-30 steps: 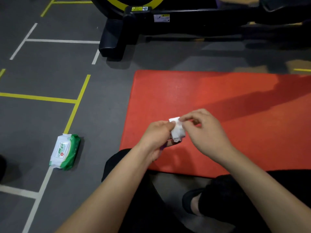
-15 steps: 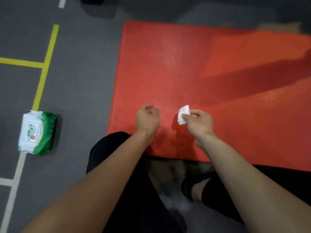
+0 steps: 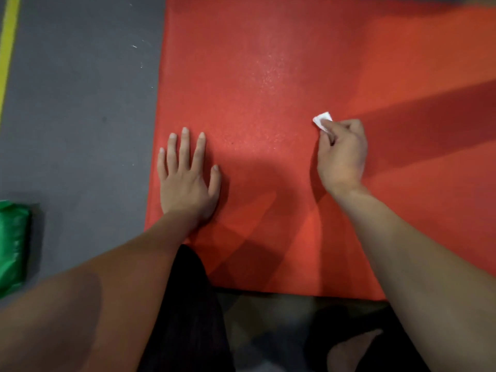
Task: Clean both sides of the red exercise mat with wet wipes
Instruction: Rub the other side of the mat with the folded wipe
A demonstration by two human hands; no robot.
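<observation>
The red exercise mat lies flat on the grey floor and fills most of the view. My left hand rests flat on the mat near its left edge, fingers straight and spread. My right hand is over the mat's middle and pinches a small folded white wet wipe between thumb and fingers, the wipe's corner sticking out past the fingertips. Whether the wipe touches the mat I cannot tell.
The green wet wipe pack lies on the grey floor at the left edge, partly cut off. A yellow floor line runs along the far left. My legs in dark shorts are at the bottom.
My head has leaned in over the mat. The left hand let go of the wipe and spread flat on the mat. The right hand carried the wipe out to the right.
</observation>
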